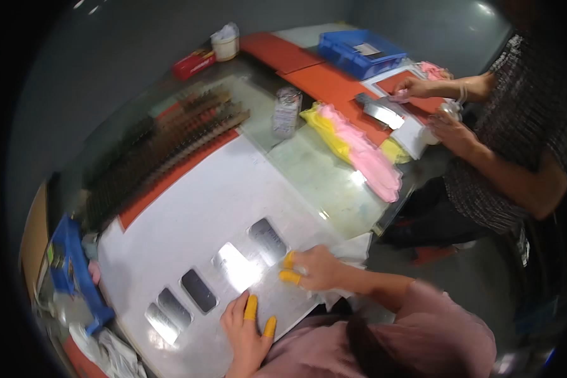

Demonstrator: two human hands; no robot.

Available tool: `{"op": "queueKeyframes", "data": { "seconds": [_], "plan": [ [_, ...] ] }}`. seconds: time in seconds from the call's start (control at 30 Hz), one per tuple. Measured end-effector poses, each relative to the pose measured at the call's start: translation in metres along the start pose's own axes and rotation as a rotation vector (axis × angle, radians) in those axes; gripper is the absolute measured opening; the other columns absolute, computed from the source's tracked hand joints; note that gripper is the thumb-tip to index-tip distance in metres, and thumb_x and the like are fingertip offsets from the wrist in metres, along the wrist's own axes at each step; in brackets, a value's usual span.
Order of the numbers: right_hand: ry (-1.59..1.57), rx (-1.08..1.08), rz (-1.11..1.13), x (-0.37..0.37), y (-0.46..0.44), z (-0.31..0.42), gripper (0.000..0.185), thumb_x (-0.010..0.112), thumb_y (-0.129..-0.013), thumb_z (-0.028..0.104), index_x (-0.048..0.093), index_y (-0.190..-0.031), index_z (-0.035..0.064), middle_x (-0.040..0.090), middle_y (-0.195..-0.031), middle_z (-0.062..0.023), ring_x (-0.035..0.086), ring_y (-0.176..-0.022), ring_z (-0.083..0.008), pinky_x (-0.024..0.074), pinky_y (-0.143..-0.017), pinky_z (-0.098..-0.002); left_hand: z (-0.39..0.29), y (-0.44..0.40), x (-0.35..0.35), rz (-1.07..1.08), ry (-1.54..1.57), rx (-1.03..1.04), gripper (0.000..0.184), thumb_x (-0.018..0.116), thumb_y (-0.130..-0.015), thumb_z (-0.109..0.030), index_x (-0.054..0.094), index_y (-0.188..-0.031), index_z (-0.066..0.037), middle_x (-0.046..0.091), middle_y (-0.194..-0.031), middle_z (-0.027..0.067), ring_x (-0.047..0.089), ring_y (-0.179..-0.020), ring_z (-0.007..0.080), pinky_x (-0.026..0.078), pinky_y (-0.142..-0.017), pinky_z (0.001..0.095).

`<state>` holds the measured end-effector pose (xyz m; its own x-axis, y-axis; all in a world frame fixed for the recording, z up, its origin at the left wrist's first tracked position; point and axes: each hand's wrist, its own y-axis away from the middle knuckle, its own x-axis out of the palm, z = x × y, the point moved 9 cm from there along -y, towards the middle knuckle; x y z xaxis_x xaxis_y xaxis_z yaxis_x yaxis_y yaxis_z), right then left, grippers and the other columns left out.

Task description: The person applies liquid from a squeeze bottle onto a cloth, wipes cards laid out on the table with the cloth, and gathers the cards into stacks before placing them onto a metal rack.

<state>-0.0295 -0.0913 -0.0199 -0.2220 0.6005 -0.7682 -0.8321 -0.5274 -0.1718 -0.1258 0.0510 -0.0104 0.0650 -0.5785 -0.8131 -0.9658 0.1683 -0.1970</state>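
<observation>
My left hand [247, 331] rests at the front edge of the white sheet [170, 214], its fingers apart, two with yellow finger covers. It holds nothing. Just right of it, my right hand [316, 268], also with yellow covers, is curled around part of a white cloth [353, 251]. Its fingertips are beside a grey rounded plate [268, 239]. A bright, glaring plate [236, 266] lies between my hands, above the left. Further left are a dark plate [199, 290], a grey plate [175, 307] and a silvery one [162, 323].
Across the table a co-worker's hands [450, 129] are at a shiny metal piece [384, 114]. Pink and yellow cloths [359, 151], a clear container [286, 113] and a blue bin [359, 53] lie near. Rows of dark parts [164, 145] stand behind; a blue rack [75, 271] is left.
</observation>
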Motion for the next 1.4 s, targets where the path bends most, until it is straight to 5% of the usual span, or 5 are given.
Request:
{"op": "queueKeyframes", "data": {
  "seconds": [0.3,0.4,0.8,1.23,1.4],
  "plan": [
    [-0.222,0.026,0.011,0.002,-0.008,0.002,0.023,0.066,-0.075,0.026,0.056,-0.077,0.0056,0.059,-0.062,-0.0146,0.057,-0.056,-0.0331,0.0436,-0.049,-0.038,0.014,0.009,-0.002,-0.039,0.023,-0.071,0.053,0.07,-0.064,-0.016,0.051,-0.111,-0.001,0.044,-0.124,0.0111,0.04,-0.111,0.0297,0.032,-0.089,0.0394],
    [-0.042,-0.007,0.266,0.014,-0.02,0.026,0.024,0.061,-0.077,0.028,0.055,-0.08,0.0041,0.059,-0.062,-0.0156,0.057,-0.058,-0.0351,0.0434,-0.053,-0.0412,0.021,0.016,-0.009,-0.113,0.003,-0.127,0.058,0.07,-0.065,-0.017,0.048,-0.116,-0.001,0.042,-0.127,0.0094,0.039,-0.113,0.0287,0.031,-0.09,0.0394],
    [0.307,-0.073,0.32,0.087,-0.136,0.058,0.024,0.057,-0.073,0.021,0.059,-0.085,0.0005,0.061,-0.066,-0.018,0.059,-0.065,-0.0345,0.0447,-0.06,-0.0434,0.014,0.013,-0.003,0.004,-0.117,-0.093,0.049,0.066,-0.069,-0.03,0.055,-0.102,0.004,0.039,-0.132,0.0107,0.04,-0.112,0.0259,0.032,-0.085,0.0411],
    [0.354,0.068,0.357,0.081,-0.056,0.065,0.025,0.059,-0.075,0.025,0.056,-0.079,0.0002,0.057,-0.057,-0.0185,0.058,-0.059,-0.037,0.0452,-0.06,-0.045,0.038,0.035,-0.025,-0.136,0.155,-0.119,0.052,0.067,-0.069,-0.022,0.05,-0.114,-0.001,0.041,-0.13,0.0103,0.04,-0.114,0.0281,0.032,-0.09,0.0402],
    [0.322,-0.011,0.567,0.084,-0.039,0.079,0.028,0.058,-0.077,0.03,0.056,-0.081,0.0022,0.058,-0.06,-0.0175,0.057,-0.06,-0.0372,0.0423,-0.058,-0.0467,0.066,0.062,-0.06,-0.172,-0.049,-0.207,0.052,0.068,-0.068,-0.018,0.05,-0.111,0.004,0.042,-0.127,0.012,0.04,-0.113,0.0294,0.033,-0.089,0.0401]
  ]
}}
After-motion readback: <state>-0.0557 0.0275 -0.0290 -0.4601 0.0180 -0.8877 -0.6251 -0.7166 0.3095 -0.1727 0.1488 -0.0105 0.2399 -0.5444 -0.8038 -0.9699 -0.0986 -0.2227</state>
